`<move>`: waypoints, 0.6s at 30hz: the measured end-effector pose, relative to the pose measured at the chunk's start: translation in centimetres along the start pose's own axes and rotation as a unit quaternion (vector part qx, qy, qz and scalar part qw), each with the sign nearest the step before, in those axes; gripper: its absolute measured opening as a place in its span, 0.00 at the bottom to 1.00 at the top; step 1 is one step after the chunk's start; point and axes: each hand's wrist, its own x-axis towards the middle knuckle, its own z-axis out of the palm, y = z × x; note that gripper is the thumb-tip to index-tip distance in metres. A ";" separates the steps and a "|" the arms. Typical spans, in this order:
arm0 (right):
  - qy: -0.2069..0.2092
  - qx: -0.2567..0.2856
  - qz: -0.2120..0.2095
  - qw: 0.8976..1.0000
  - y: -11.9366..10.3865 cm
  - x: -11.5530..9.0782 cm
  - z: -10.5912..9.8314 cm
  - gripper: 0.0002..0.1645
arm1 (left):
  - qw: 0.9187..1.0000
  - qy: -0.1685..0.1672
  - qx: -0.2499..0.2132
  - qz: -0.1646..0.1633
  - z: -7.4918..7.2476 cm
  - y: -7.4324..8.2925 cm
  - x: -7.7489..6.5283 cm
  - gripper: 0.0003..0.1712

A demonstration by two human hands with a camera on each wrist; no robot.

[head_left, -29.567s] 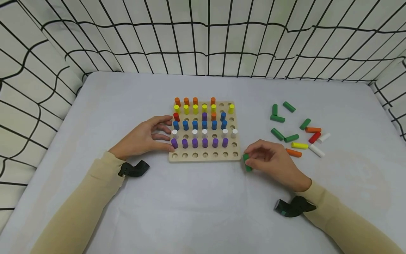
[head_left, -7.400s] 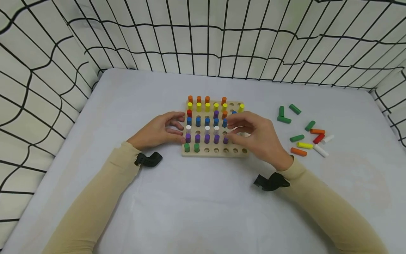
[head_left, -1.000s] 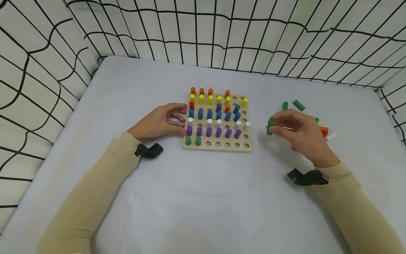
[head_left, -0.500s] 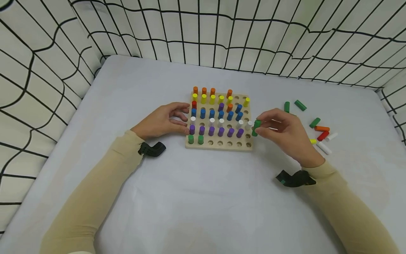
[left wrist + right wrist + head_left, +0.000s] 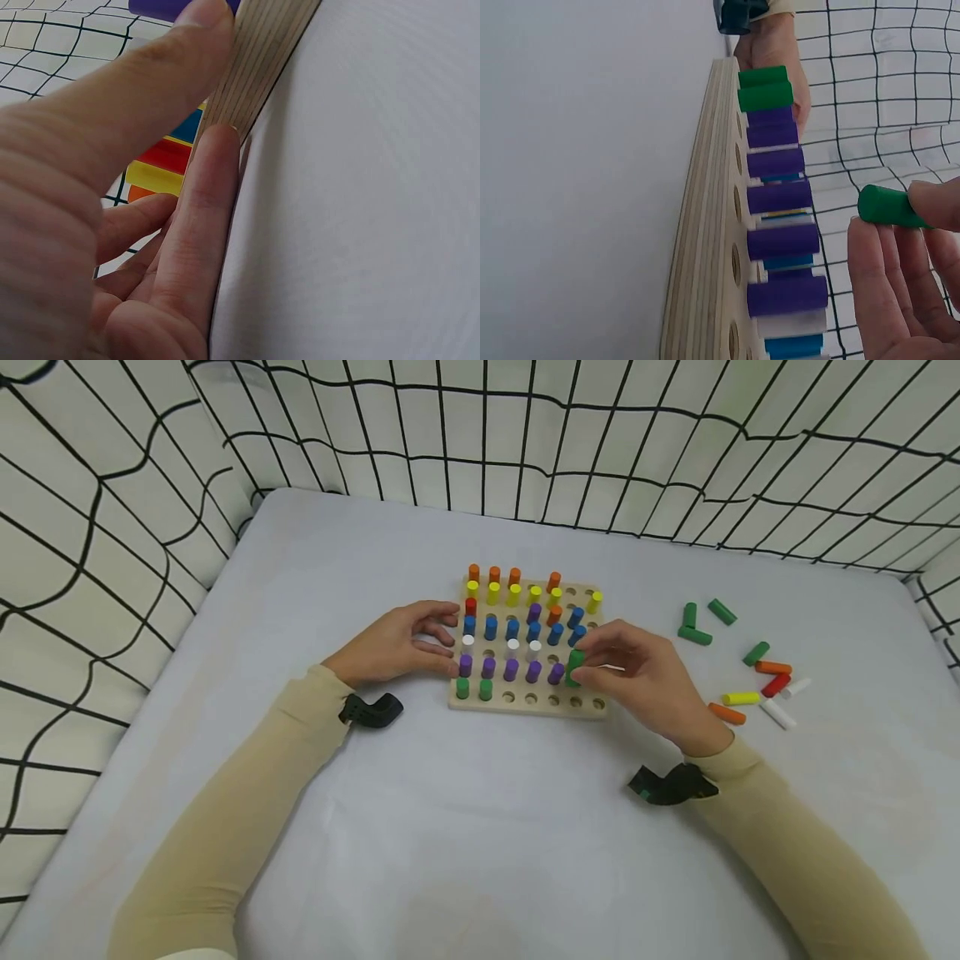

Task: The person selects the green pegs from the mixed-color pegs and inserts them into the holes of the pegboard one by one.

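Observation:
A wooden pegboard point(image 5: 519, 708) lies on the table, with rows of coloured pegs standing in its holes. Two green pegs point(image 5: 765, 96) fill the left end of the nearest row, and the other holes of that row show bare. Behind them runs a row of purple pegs point(image 5: 511, 670). My left hand point(image 5: 397, 643) rests against the board's left side, thumb and fingertips touching its edge point(image 5: 259, 67). With thumb and fingertips, my right hand point(image 5: 647, 675) pinches a green peg point(image 5: 889, 206). This peg is above the board's right part, clear of the holes in the right wrist view.
Right of the board lie loose pegs: several green ones point(image 5: 722, 612), two orange point(image 5: 773, 667), a red point(image 5: 776, 685), a yellow point(image 5: 741, 698) and two white point(image 5: 777, 713). A black wire grid point(image 5: 525, 464) stands behind the white table point(image 5: 480, 827).
Over the last second my right hand has carried the green peg leftward, from beside the board to over it. Two green pegs stand in the near row that was bare about thirty seconds ago.

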 end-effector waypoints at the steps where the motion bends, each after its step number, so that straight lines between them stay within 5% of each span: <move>1: -0.001 0.001 -0.002 1.000 0.0 0.1 0.2 0.16 | 1.000 0.000 0.002 0.000 0.0 0.0 0.0 0.51; 18: -0.036 0.026 -0.033 0.998 -0.6 1.4 3.3 0.16 | 1.000 0.003 0.002 0.000 0.1 0.0 0.1 0.51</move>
